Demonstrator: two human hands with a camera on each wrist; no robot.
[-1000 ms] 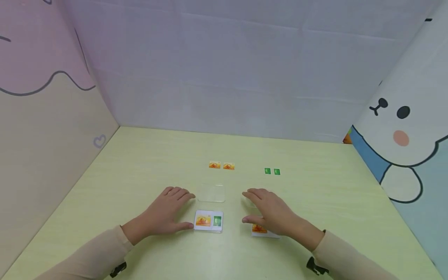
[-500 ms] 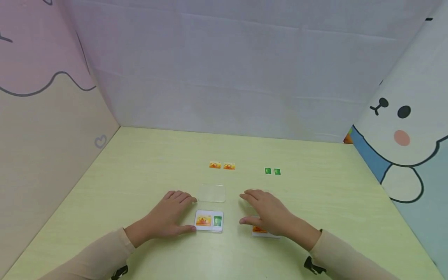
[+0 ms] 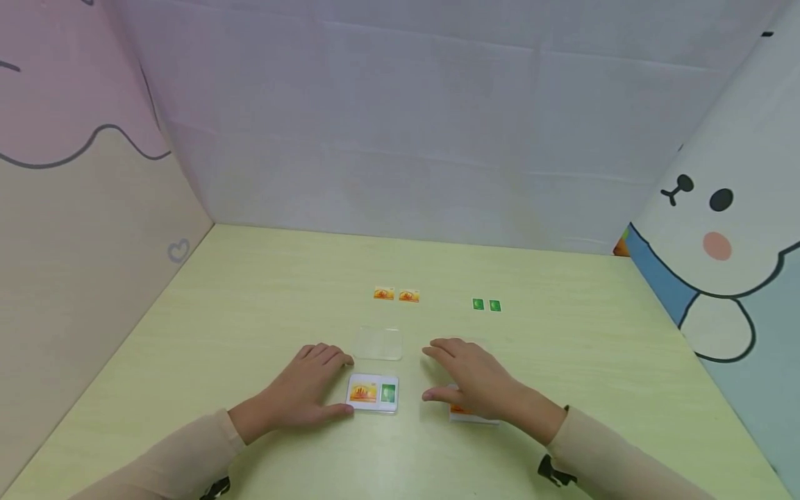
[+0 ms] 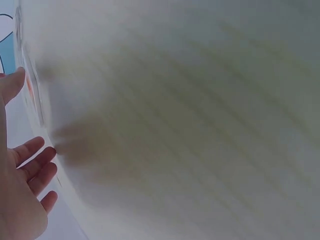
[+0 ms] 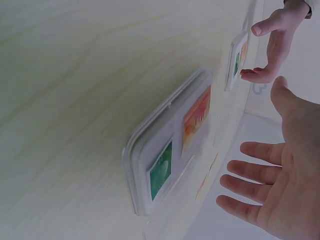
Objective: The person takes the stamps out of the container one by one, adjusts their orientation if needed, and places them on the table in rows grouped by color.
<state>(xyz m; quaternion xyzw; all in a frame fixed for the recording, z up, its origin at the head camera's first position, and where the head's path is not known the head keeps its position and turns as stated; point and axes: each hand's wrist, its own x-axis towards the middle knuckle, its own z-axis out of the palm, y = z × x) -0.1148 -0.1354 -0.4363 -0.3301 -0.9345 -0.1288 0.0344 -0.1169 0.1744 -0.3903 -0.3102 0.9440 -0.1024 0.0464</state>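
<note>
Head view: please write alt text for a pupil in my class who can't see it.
A left hand is beside a flat white case showing an orange stamp and a green stamp; a right hand partly hides a second case. Farther back on a pale table lie a clear plate, two orange stamps and two green stamps.

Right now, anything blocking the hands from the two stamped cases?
Nothing visible. The left hand is beside the left case; the right wrist view shows open air between the right hand and the right case. The clear piece lies beyond the left case, not between.
</note>
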